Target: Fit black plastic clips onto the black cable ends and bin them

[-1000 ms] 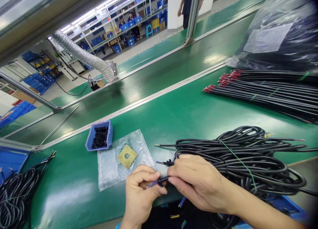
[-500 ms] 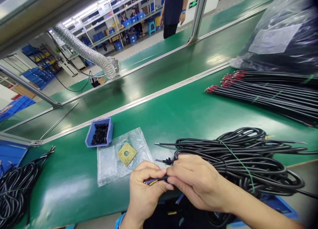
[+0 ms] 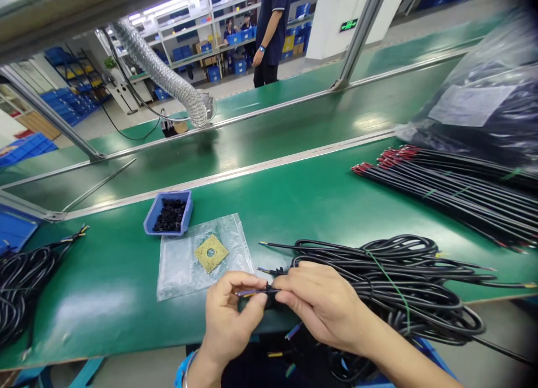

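Note:
My left hand (image 3: 235, 312) pinches a small black fitting (image 3: 269, 290) on the end of a black cable, where blue and yellow wires stick out across the fingers. Close on its right, my right hand (image 3: 321, 304) grips the same black cable just behind the fitting. A coiled bundle of black cables (image 3: 390, 270), tied with green string, lies right beside and beyond my right hand. Another cable end with a black fitting (image 3: 277, 271) rests just above my fingers. Behind my left hand, a yellow square sponge (image 3: 211, 253) with a hole lies on a clear plastic bag (image 3: 174, 264).
A blue bin (image 3: 189, 214) of small black parts stands at the back left of the green table (image 3: 113, 276). More cables (image 3: 25, 287) lie far left; red-tipped cables (image 3: 454, 192) and a plastic-wrapped pile (image 3: 483, 102) are right. A person (image 3: 273, 29) stands beyond the bench.
The view has tilted and shifted. My left thumb and fingers have opened slightly around the fitting, showing more of it. The person beyond the bench now appears further left.

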A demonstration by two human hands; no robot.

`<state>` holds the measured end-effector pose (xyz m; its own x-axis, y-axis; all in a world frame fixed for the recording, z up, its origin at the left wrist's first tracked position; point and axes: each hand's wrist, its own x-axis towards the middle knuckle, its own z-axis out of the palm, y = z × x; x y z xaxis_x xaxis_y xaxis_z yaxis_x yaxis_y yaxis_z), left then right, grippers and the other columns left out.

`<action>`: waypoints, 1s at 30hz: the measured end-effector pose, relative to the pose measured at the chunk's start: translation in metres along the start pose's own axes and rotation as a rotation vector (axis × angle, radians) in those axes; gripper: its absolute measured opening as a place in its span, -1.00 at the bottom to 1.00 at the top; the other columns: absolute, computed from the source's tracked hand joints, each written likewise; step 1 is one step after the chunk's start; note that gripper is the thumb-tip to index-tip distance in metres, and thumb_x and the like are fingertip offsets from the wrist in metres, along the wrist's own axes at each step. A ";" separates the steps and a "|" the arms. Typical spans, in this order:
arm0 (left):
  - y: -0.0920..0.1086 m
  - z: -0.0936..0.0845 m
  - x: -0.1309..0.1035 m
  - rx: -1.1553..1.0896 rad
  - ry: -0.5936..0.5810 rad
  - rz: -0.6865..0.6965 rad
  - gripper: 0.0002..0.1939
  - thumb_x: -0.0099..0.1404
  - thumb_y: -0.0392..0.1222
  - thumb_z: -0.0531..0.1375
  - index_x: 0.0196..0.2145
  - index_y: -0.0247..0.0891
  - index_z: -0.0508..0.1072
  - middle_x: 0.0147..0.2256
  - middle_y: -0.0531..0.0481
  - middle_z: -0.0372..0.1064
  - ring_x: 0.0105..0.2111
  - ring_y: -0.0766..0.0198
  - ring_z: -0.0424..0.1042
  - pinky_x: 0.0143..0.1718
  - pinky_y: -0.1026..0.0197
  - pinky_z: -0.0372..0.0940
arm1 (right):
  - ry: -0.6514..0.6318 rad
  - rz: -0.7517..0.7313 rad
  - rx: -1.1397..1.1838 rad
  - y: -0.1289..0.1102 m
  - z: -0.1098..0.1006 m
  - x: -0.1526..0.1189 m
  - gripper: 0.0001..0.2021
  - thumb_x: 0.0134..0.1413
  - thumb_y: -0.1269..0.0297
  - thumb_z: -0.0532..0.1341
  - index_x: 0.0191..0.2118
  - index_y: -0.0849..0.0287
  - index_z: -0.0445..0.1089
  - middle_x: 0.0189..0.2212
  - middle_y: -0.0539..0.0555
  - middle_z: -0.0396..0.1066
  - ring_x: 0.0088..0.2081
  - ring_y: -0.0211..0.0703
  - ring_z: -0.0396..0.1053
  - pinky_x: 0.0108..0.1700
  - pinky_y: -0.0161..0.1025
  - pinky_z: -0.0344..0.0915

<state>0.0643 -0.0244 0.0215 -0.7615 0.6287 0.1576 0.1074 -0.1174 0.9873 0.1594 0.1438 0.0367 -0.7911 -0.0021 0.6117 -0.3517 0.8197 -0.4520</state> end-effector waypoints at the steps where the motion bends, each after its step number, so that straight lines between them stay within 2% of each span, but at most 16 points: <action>1: 0.001 0.002 0.000 0.051 0.008 0.022 -0.82 0.19 -0.39 0.31 -0.26 -0.18 0.53 -0.32 0.02 0.57 -0.29 0.33 0.54 -0.21 0.36 0.41 | 0.002 -0.002 0.000 0.000 0.000 0.000 -0.84 0.31 0.39 0.06 -0.25 0.21 0.37 -0.54 -0.03 0.37 -0.54 -0.29 0.19 -0.44 -0.26 0.10; 6: 0.007 0.011 0.002 0.159 0.048 0.070 -0.86 0.16 -0.39 0.30 -0.30 -0.23 0.52 -0.36 0.00 0.56 -0.34 0.30 0.53 -0.25 0.32 0.42 | 0.007 -0.005 0.001 0.000 -0.003 0.001 -0.87 0.29 0.42 0.08 -0.25 0.22 0.37 -0.55 -0.03 0.36 -0.55 -0.30 0.16 -0.45 -0.29 0.11; 9: 0.005 0.013 0.002 0.125 0.063 0.025 -0.90 0.16 -0.37 0.30 -0.33 -0.26 0.51 -0.37 -0.02 0.55 -0.36 0.28 0.53 -0.27 0.29 0.43 | -0.007 -0.002 -0.004 0.000 -0.003 0.002 -0.87 0.29 0.42 0.09 -0.26 0.22 0.38 -0.56 -0.03 0.35 -0.56 -0.29 0.16 -0.45 -0.29 0.13; 11: 0.002 0.013 0.000 0.018 0.064 -0.035 -0.88 0.16 -0.34 0.31 -0.30 -0.27 0.50 -0.36 -0.05 0.55 -0.35 0.26 0.53 -0.27 0.28 0.43 | -0.016 0.009 -0.004 -0.001 -0.003 0.002 -0.86 0.29 0.41 0.09 -0.26 0.22 0.39 -0.56 -0.03 0.36 -0.56 -0.29 0.18 -0.45 -0.30 0.15; 13: -0.004 0.013 -0.003 -0.157 0.047 -0.084 -0.78 0.16 -0.31 0.32 -0.21 -0.25 0.47 -0.30 -0.07 0.55 -0.31 0.25 0.53 -0.25 0.26 0.43 | -0.021 0.022 0.001 -0.002 -0.003 0.002 -0.86 0.29 0.39 0.09 -0.26 0.21 0.40 -0.56 -0.03 0.36 -0.56 -0.29 0.20 -0.46 -0.31 0.15; 15: -0.010 0.012 -0.007 -0.315 0.014 -0.102 -0.67 0.16 -0.28 0.33 -0.10 -0.21 0.42 -0.21 -0.08 0.53 -0.28 0.25 0.53 -0.22 0.25 0.43 | -0.021 0.029 0.013 -0.003 -0.002 0.003 -0.85 0.30 0.39 0.08 -0.24 0.20 0.40 -0.55 -0.02 0.39 -0.55 -0.29 0.22 -0.45 -0.31 0.17; 17: -0.013 0.010 -0.009 -0.375 -0.033 -0.085 -0.62 0.17 -0.23 0.33 -0.04 -0.17 0.41 -0.13 -0.11 0.49 -0.23 0.22 0.51 -0.17 0.21 0.42 | -0.025 0.027 0.026 -0.004 -0.003 0.004 -0.84 0.30 0.40 0.07 -0.23 0.19 0.41 -0.53 -0.02 0.42 -0.54 -0.30 0.24 -0.44 -0.30 0.18; 19: -0.015 0.006 -0.010 -0.341 -0.098 -0.034 -0.59 0.19 -0.13 0.31 0.00 -0.18 0.42 -0.05 -0.15 0.46 -0.12 0.12 0.48 -0.08 0.12 0.38 | -0.047 0.017 0.057 -0.005 -0.005 0.005 -0.82 0.30 0.36 0.07 -0.24 0.19 0.42 -0.52 -0.01 0.42 -0.54 -0.29 0.26 -0.43 -0.28 0.18; 21: -0.014 0.002 -0.010 -0.255 -0.164 0.032 -0.59 0.22 0.01 0.25 -0.01 -0.21 0.47 -0.04 -0.19 0.45 -0.03 -0.01 0.42 0.01 0.02 0.30 | -0.067 0.034 0.144 -0.005 -0.011 0.006 -0.76 0.32 0.24 0.06 -0.24 0.18 0.45 -0.49 0.03 0.44 -0.48 -0.25 0.32 -0.40 -0.24 0.22; 24: -0.013 -0.003 -0.009 -0.056 -0.196 0.061 -0.67 0.28 0.04 0.16 -0.24 -0.24 0.58 -0.13 -0.22 0.49 -0.06 -0.06 0.43 0.01 -0.04 0.25 | 0.084 0.191 0.263 -0.003 -0.027 0.006 -0.70 0.33 0.15 0.03 -0.25 0.15 0.47 -0.45 0.05 0.45 -0.41 -0.19 0.38 -0.37 -0.23 0.29; 26: -0.013 -0.003 -0.009 0.096 -0.166 0.046 -0.73 0.30 -0.05 0.16 -0.38 -0.24 0.58 -0.16 -0.22 0.50 -0.08 -0.05 0.44 -0.01 -0.03 0.25 | 0.201 0.334 0.169 -0.001 -0.038 0.009 -0.74 0.33 0.22 0.06 -0.29 0.12 0.47 -0.47 0.02 0.45 -0.42 -0.20 0.38 -0.39 -0.26 0.28; 27: -0.013 -0.003 -0.010 0.157 -0.150 0.048 -0.76 0.30 -0.09 0.16 -0.38 -0.24 0.58 -0.14 -0.23 0.50 -0.07 -0.05 0.43 0.00 -0.03 0.24 | 0.211 0.383 0.072 0.001 -0.042 0.012 -0.76 0.31 0.23 0.08 -0.30 0.11 0.47 -0.48 0.02 0.45 -0.43 -0.21 0.38 -0.39 -0.27 0.28; 28: -0.013 -0.002 -0.010 0.199 -0.135 0.056 -0.79 0.30 -0.12 0.16 -0.33 -0.24 0.58 -0.11 -0.24 0.49 -0.05 -0.04 0.42 0.02 -0.04 0.24 | 0.176 0.409 -0.036 0.002 -0.044 0.015 -0.77 0.30 0.23 0.10 -0.31 0.10 0.47 -0.47 0.02 0.46 -0.42 -0.19 0.38 -0.38 -0.26 0.28; 30: -0.014 -0.001 -0.011 0.231 -0.134 0.073 -0.76 0.33 -0.12 0.14 -0.15 -0.22 0.55 -0.02 -0.24 0.45 0.02 -0.03 0.39 0.07 -0.05 0.21 | 0.014 0.426 -0.242 0.009 -0.043 0.024 -0.74 0.29 0.20 0.09 -0.30 0.12 0.48 -0.42 0.07 0.50 -0.36 -0.11 0.40 -0.29 -0.19 0.30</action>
<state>0.0706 -0.0308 0.0060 -0.6565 0.7231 0.2150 0.3134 0.0022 0.9496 0.1589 0.1752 0.0751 -0.8319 0.3689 0.4145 0.1296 0.8555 -0.5014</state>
